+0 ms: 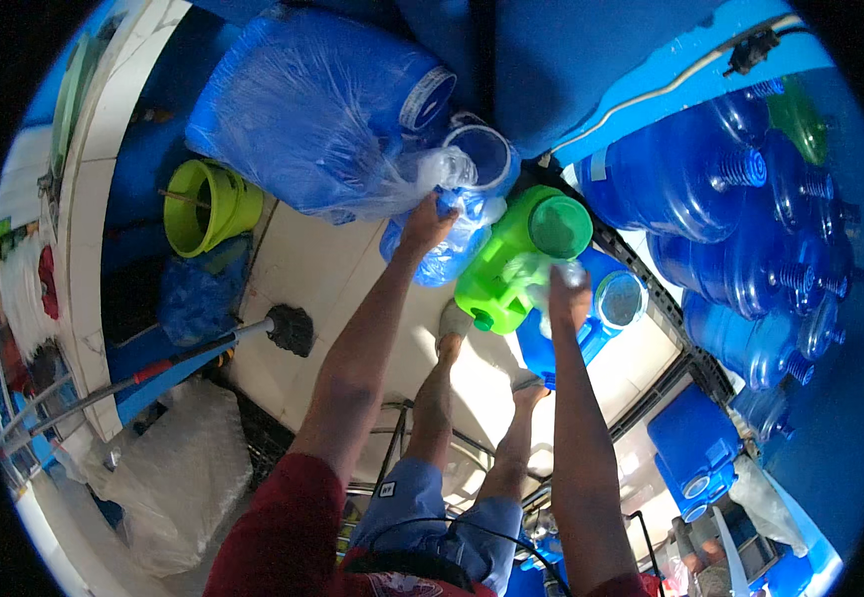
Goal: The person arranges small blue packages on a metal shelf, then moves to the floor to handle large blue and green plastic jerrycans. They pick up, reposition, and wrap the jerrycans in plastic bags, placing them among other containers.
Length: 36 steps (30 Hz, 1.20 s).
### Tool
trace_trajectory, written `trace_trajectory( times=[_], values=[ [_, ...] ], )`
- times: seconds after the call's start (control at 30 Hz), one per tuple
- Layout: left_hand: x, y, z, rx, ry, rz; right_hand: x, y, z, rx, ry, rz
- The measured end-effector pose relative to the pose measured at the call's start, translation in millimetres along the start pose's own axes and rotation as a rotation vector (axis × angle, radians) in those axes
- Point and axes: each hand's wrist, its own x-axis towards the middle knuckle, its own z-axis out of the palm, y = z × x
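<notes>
My left hand (429, 226) is closed on something blue at the gathered neck of a clear plastic bag (312, 112), which is drawn over blue containers. Beside it a blue container with a round clear rim (488, 155) stands under the plastic. My right hand (570, 297), slightly blurred, grips crumpled clear plastic (540, 272) above a green plastic jug with a wide round lid (506, 261). Just right of the jug is a blue plastic jug with a white-ringed lid (620, 298), partly behind my right hand.
Blue water bottles (738, 172) lie stacked on the right beside a black rack edge (644, 272). At left are a yellow-green bucket (215, 209) and a long-handled brush (290, 330). Blue jugs (693, 436) stand lower right. A black metal stool frame (396, 440) is near my legs.
</notes>
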Motion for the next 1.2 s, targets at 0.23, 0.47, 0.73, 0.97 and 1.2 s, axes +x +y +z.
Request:
trace_trajectory(
  times=[0.23,0.47,0.73,0.97,1.2],
  values=[
    [-83.8,35.7,-46.5,-0.087,0.067,0.097,-9.1,101.5,-45.4,-0.308,0.022,0.364],
    [-85.7,67.5,-15.4,0.033,0.011,0.286,20.0,175.0,-41.5,0.030,-0.131,0.481],
    [-46.9,7.3,3.0,0.266,0.011,0.173,19.0,337.5,-188.6,-0.394,0.100,0.327],
    [-27.7,-31.3,7.3,0.390,0.150,0.049,44.5,454.5,-271.7,-0.409,0.153,0.204],
    [-43.7,-55.0,29.2,0.596,0.288,-0.048,60.7,505.9,-325.8,-0.402,0.326,0.220]
  ],
)
